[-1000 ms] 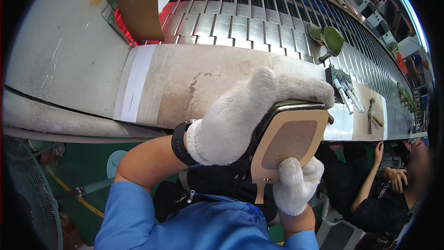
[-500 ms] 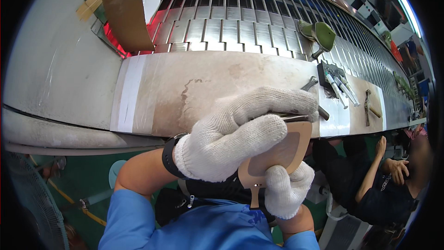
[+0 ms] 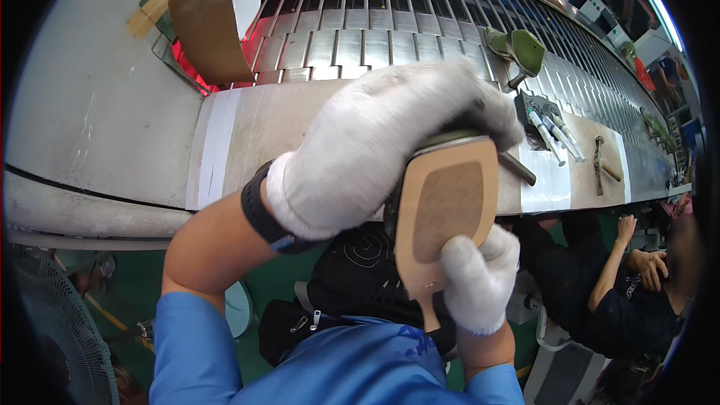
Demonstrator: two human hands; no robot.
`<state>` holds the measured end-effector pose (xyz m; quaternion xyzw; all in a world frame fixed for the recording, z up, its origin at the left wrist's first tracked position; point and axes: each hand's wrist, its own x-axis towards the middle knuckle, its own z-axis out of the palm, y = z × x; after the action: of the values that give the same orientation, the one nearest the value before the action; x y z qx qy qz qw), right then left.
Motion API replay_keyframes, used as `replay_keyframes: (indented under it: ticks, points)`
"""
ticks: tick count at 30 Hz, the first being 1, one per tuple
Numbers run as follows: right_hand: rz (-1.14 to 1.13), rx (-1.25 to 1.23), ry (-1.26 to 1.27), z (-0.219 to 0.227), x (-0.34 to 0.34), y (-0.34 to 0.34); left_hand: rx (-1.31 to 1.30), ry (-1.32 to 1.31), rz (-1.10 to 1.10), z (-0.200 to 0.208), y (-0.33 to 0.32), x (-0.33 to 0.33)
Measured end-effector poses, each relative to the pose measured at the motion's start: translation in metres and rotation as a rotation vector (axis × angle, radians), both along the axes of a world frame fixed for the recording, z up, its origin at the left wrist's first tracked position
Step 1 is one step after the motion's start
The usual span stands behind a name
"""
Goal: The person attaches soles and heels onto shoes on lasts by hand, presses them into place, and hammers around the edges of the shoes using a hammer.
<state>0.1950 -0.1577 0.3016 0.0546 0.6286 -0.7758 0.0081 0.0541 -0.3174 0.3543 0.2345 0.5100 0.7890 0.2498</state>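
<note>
left hand (image 3: 375, 150) white glove, clamped over toe of tan-soled olive high-heel shoe (image 3: 448, 214) | right hand (image 3: 480, 277) pinching heel end, frame centre | long axis upright, sole facing camera

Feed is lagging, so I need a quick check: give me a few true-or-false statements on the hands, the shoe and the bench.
1. Both hands wear white knit gloves. True: left hand, right hand.
2. The shoe is held sole up. True.
3. The left hand is bare at the wrist. False: a black band circles it.
4. The shoe lies flat on the bench. False: both hands hold it above the bench edge.
5. A green shoe sits on the conveyor. True.
</note>
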Motion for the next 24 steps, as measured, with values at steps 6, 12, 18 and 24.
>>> replay_keyframes:
  ticks: [6, 12, 18, 24]
  points:
    - [-0.078, -0.036, -0.017, 0.001, -0.017, 0.012, 0.319, -0.137, -0.027, -0.041, 0.016, -0.005]
    - [-0.118, -0.014, -0.002, -0.005, -0.023, 0.016, 0.285, -0.024, 0.000, -0.048, 0.019, -0.005]
    - [-0.173, 0.104, 0.082, -0.007, -0.030, 0.016, 0.317, 0.039, -0.011, -0.054, 0.021, -0.013]
    - [-0.179, 0.029, 0.082, 0.001, -0.040, 0.017, 0.285, 0.061, -0.028, -0.055, 0.020, -0.023]
